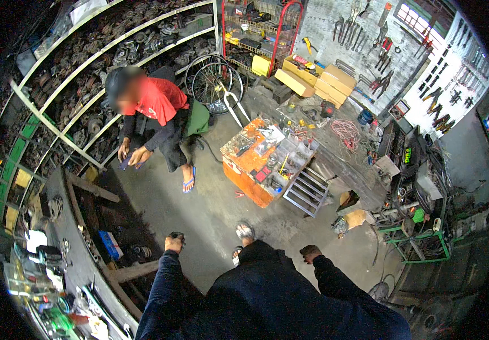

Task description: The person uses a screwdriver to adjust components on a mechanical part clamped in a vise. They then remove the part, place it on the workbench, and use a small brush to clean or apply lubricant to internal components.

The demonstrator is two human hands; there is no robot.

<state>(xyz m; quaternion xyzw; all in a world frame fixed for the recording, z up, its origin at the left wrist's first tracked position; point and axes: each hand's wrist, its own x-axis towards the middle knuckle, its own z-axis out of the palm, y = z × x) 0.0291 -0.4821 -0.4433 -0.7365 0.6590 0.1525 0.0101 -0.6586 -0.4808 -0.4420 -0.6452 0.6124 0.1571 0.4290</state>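
My left hand [174,242] hangs at the end of a dark sleeve beside the workbench on the left, its dark-smudged fingers curled in and nothing seen in them. Held out from my body over the grey floor, my right hand [310,254] is loosely curled, also with no object showing. Neither hand touches anything that I can see. The nearest thing to my left is the bench's lower shelf, where a blue and white box [110,245] lies. Ahead of me stands an orange workbench [244,184] covered with small parts, tools and clear trays.
A person in a red shirt [162,102] leans forward at the far left, both hands on a small dark object. Metal racks [74,73] full of parts stand behind. A bicycle wheel [216,82], a cluttered long table [340,153] and a green metal stand [420,258] flank the floor.
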